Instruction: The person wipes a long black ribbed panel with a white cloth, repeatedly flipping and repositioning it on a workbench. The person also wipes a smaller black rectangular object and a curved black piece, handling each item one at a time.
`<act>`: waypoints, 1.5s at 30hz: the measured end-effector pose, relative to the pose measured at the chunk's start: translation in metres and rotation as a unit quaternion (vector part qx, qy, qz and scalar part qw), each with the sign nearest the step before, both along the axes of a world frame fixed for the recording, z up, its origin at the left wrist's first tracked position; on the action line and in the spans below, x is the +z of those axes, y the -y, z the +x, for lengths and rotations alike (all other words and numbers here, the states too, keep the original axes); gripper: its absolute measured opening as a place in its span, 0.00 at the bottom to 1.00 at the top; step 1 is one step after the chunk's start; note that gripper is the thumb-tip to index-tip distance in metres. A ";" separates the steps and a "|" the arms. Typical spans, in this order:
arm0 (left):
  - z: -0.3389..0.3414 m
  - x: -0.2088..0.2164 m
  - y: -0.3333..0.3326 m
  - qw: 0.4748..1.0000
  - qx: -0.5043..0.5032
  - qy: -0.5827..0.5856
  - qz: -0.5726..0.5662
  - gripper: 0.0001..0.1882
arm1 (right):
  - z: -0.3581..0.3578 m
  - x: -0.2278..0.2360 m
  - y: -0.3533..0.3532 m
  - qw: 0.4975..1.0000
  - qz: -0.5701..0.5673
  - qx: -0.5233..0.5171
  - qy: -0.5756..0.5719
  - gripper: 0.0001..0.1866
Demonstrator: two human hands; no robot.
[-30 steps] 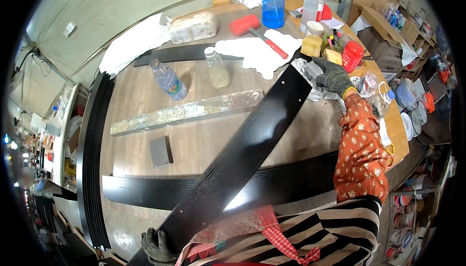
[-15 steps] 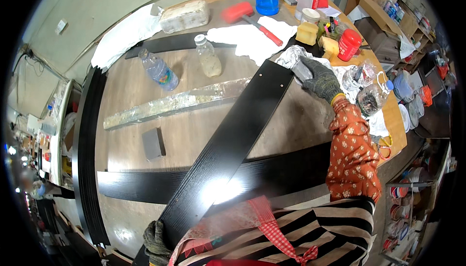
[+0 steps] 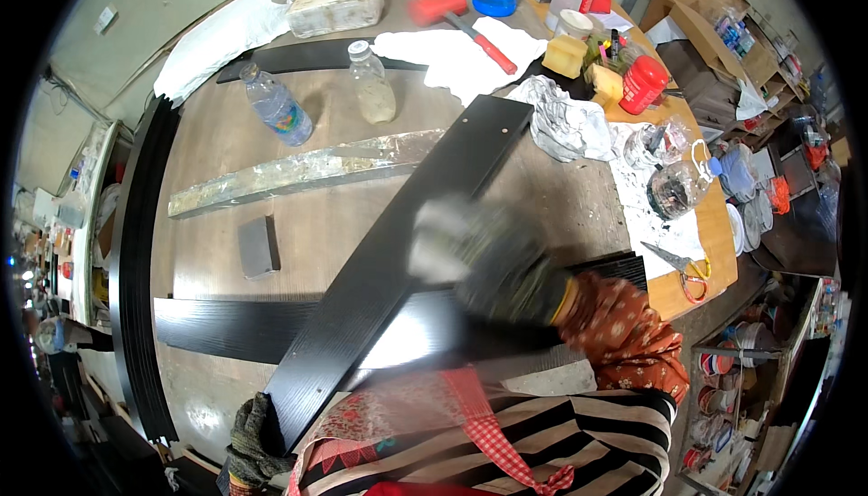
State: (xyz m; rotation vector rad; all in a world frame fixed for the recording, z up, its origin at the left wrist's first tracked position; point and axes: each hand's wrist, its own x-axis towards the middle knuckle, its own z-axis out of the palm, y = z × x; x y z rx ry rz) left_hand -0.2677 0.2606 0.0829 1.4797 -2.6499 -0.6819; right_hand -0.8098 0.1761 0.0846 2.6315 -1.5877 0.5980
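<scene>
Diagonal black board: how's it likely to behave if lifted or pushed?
The diagonal black board is probably stiff: long and flat, with no obvious sag. Its glossy reflections suggest a fairly smooth face, so maybe slippery. It crosses over another black board, so a sideways push might make it pivot or slide.

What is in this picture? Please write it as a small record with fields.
Left hand: gloved, holding the near end of a slanting black board
Right hand: gloved, blurred, over the same board; the pale thing at its fingers is unclear
Under that board: another black board, lying crosswise
Mallet: red head, handle on white cloth
Scissors: near the table's right edge
</scene>
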 end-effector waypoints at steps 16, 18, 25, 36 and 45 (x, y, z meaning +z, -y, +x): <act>-0.008 0.009 0.020 0.995 0.022 -0.065 0.070 0.63 | -0.147 -0.018 0.052 0.955 -0.038 -0.288 -0.062 0.37; -0.001 0.006 0.013 0.997 0.019 -0.057 0.048 0.63 | -0.112 -0.012 0.037 0.957 -0.021 -0.284 -0.062 0.33; 0.002 0.001 0.019 1.000 0.004 -0.016 0.022 0.63 | 0.010 0.006 -0.026 0.998 -0.058 0.008 0.031 0.23; 0.014 -0.014 0.044 0.999 -0.015 0.033 -0.023 0.63 | -0.170 -0.020 -0.025 0.873 0.090 -0.419 -0.233 0.49; 0.006 -0.023 0.043 0.995 -0.025 0.024 -0.088 0.59 | -0.071 -0.031 -0.103 0.806 0.031 -0.222 0.548 0.35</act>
